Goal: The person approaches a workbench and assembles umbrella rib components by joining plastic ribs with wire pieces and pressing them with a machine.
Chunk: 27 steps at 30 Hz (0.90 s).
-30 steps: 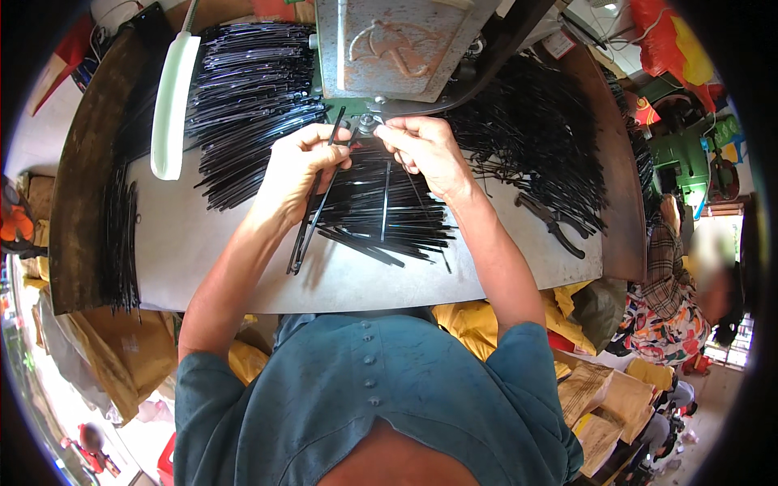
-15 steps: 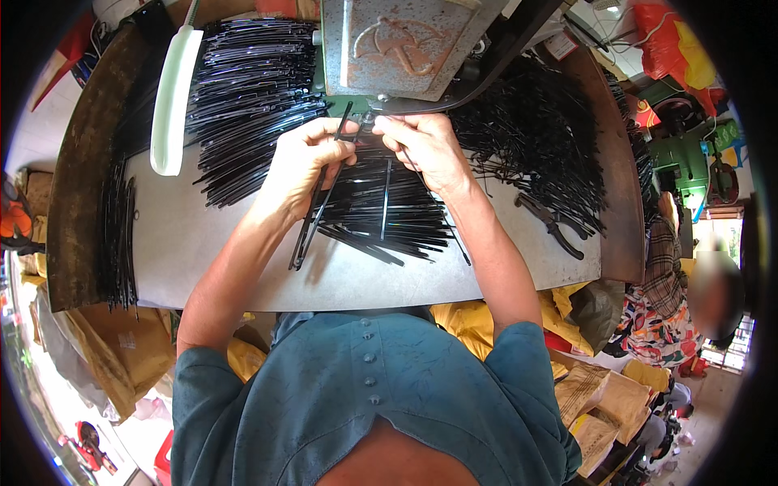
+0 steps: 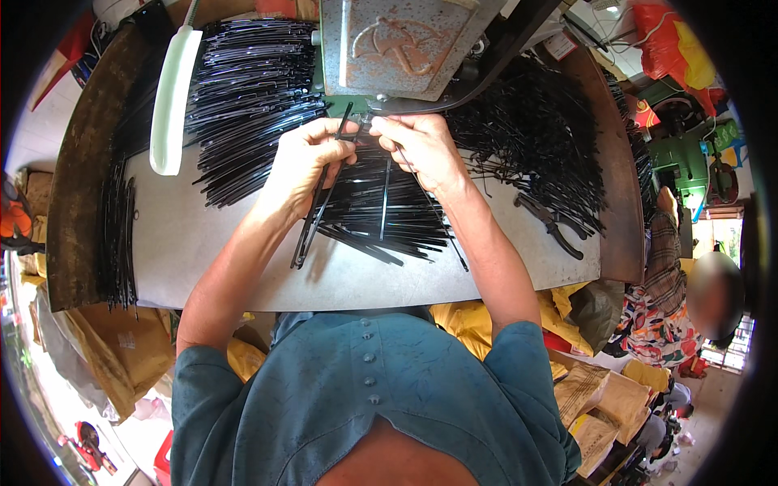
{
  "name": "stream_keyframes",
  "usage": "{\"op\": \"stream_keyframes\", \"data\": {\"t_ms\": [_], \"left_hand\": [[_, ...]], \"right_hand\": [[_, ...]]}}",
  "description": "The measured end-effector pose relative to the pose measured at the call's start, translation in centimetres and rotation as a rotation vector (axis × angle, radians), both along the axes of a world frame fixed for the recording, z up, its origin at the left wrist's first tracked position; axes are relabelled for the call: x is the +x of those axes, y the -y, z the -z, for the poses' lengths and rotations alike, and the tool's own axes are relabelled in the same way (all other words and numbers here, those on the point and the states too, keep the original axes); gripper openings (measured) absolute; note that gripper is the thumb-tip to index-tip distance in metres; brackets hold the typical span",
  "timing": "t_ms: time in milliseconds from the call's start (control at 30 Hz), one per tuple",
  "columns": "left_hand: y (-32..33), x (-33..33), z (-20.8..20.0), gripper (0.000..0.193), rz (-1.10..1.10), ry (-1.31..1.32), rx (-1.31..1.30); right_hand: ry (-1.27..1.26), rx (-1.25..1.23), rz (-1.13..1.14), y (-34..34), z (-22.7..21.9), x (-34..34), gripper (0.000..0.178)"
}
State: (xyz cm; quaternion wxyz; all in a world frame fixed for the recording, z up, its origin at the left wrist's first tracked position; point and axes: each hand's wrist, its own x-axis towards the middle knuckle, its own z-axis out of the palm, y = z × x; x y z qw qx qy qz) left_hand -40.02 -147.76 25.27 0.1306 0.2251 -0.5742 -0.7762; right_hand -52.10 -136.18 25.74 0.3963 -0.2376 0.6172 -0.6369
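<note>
My left hand [image 3: 312, 158] is closed, thumb against fingers, on a few thin black umbrella ribs [image 3: 307, 235] that slant down toward me. Close beside it, my right hand [image 3: 428, 150] pinches the end of another thin black rib [image 3: 450, 236], whose length trails below the palm. Both sets of fingertips are just under the head of a grey, worn press machine [image 3: 405, 61]. The exact spot where the rib ends meet the machine is too small to make out. Between my wrists, a bundle of black ribs [image 3: 365, 206] lies on the metal tabletop [image 3: 203, 259].
Stacks of black ribs [image 3: 251, 105] lie left of the machine, with a tangled heap [image 3: 527, 121] on its right. Dark-handled pliers [image 3: 551, 225] rest at the table's right. A pale lamp [image 3: 172, 105] hangs at left. A curved rim [image 3: 69, 202] borders the table. Another person [image 3: 664, 283] is at far right.
My right hand has shifted very slightly left with its rib, whose lower end has moved a little. The ribs in my left hand have tilted slightly; that hand stays in place.
</note>
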Motion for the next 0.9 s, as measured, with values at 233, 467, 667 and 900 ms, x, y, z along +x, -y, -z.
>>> {"op": "stream_keyframes", "data": {"t_ms": [233, 467, 667, 900], "left_hand": [[0.3, 0.9, 0.0, 0.004, 0.062, 0.040, -0.062], [-0.5, 0.2, 0.3, 0.011, 0.001, 0.028, 0.025], [-0.9, -0.7, 0.9, 0.011, -0.027, -0.015, 0.026], [-1.1, -1.2, 1.3, 0.010, -0.079, -0.043, 0.023]], "right_hand": [[0.172, 0.020, -0.049, -1.4, 0.0, 0.6, 0.015], [0.139, -0.107, 0.031, -0.3, 0.2, 1.7, 0.011], [0.113, -0.134, 0.062, 0.3, 0.5, 1.8, 0.013], [0.070, -0.137, 0.093, 0.6, 0.6, 1.7, 0.016]]}}
